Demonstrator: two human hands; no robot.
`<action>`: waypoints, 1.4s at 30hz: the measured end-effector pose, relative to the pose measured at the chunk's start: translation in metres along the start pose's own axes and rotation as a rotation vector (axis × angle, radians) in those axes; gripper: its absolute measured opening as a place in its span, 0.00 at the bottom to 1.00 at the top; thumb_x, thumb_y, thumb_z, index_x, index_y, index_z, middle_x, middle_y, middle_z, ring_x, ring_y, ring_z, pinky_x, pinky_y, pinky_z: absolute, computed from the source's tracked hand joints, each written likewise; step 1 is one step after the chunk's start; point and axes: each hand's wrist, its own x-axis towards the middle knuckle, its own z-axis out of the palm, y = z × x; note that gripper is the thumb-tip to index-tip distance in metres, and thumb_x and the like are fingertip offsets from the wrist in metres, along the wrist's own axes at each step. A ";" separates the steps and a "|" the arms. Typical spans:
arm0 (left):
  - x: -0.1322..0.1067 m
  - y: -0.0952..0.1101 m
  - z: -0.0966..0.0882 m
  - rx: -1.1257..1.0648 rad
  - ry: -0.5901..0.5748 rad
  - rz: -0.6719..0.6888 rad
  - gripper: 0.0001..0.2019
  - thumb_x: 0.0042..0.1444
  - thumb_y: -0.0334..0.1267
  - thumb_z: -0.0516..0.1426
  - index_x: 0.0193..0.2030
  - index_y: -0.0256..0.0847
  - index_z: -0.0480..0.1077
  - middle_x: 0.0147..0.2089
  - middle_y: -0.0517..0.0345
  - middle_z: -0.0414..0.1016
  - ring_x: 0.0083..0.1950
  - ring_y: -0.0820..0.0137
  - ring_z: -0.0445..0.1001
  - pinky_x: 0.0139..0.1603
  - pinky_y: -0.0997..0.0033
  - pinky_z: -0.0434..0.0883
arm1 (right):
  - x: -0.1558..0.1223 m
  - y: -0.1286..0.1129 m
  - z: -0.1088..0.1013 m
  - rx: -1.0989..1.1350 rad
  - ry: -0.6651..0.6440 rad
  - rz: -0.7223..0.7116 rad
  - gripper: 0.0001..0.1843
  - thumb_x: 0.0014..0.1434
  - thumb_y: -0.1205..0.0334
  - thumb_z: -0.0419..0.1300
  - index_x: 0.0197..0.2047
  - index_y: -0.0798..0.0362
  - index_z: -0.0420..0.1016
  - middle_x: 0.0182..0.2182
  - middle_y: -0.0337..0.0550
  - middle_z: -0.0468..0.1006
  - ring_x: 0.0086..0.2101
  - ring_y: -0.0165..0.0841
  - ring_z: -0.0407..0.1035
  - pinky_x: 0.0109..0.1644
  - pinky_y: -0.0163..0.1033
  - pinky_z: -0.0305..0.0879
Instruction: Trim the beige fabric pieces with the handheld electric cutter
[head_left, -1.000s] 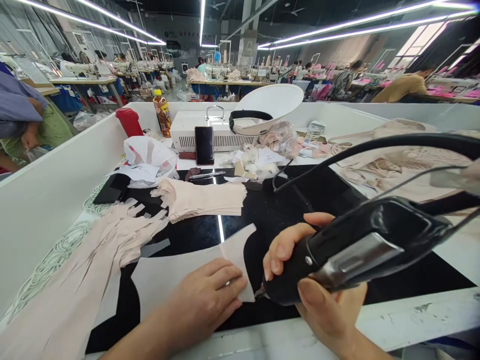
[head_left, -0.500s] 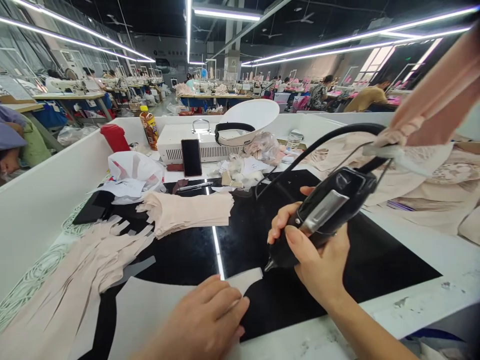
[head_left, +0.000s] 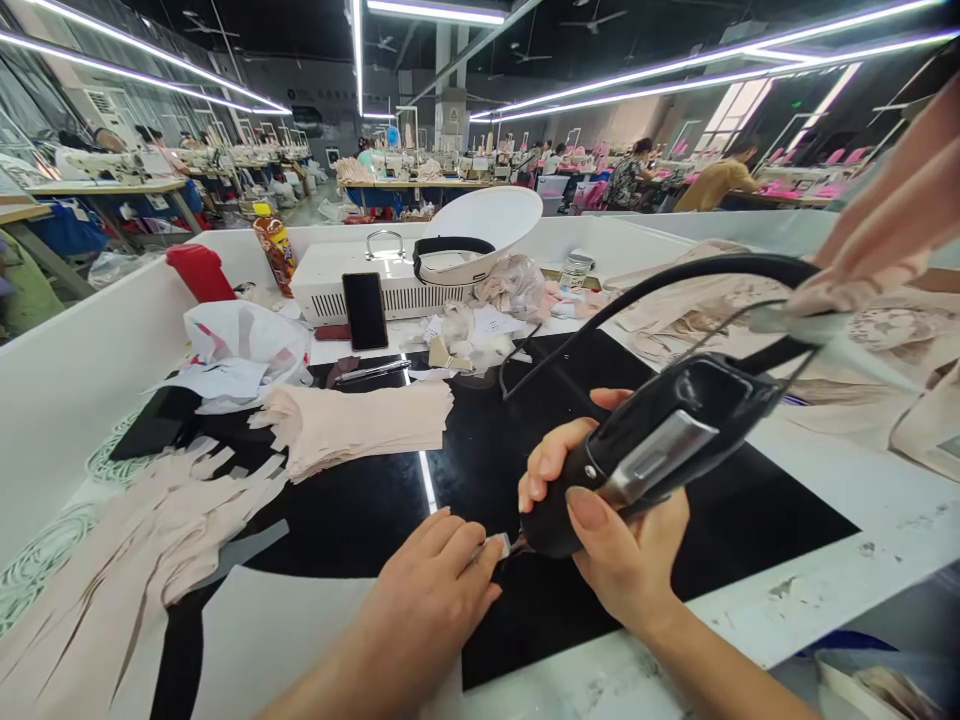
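My right hand (head_left: 622,530) is wrapped round a black corded hand tool (head_left: 660,425) with a silver lever, its thumb below the lever. The tool's thin metal tip points down to the left and meets the end of a pale fabric strip (head_left: 504,546). My left hand (head_left: 431,580) pinches that strip beside the tip; most of the strip is hidden under the fingers. A large pale fabric piece (head_left: 277,630) lies flat beneath my left forearm on the black glossy board (head_left: 480,470).
Beige fabric pieces are stacked (head_left: 367,425) behind my left hand, with loose beige strips (head_left: 127,570) at the left. A phone (head_left: 365,310) leans on a white vented box (head_left: 315,285). Pink cloth (head_left: 885,220) hangs at the upper right by the tool's cable (head_left: 675,270).
The tool's tip has moved down and left to the strip's end. My left fingers have shifted forward along the strip, covering more of it. The whole view has shifted slightly.
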 end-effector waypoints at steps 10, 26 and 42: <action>-0.005 0.000 0.001 -0.034 -0.029 -0.025 0.17 0.66 0.31 0.64 0.60 0.37 0.70 0.49 0.54 0.76 0.49 0.61 0.76 0.60 0.53 0.78 | -0.003 0.002 0.002 -0.045 0.015 -0.011 0.27 0.65 0.55 0.72 0.62 0.42 0.67 0.35 0.36 0.75 0.28 0.31 0.71 0.26 0.37 0.73; -0.008 0.001 0.001 -0.019 -0.052 -0.026 0.16 0.68 0.30 0.62 0.60 0.38 0.69 0.49 0.55 0.76 0.50 0.60 0.76 0.61 0.51 0.76 | 0.004 -0.001 -0.002 -0.056 0.044 -0.030 0.26 0.65 0.58 0.71 0.62 0.40 0.68 0.35 0.35 0.76 0.28 0.31 0.73 0.30 0.39 0.76; -0.008 0.006 -0.001 -0.075 -0.060 -0.046 0.16 0.68 0.29 0.61 0.61 0.38 0.70 0.51 0.54 0.76 0.51 0.59 0.76 0.63 0.50 0.76 | 0.005 0.007 -0.001 -0.076 0.030 -0.034 0.28 0.65 0.56 0.71 0.63 0.42 0.66 0.35 0.34 0.75 0.26 0.31 0.72 0.27 0.39 0.74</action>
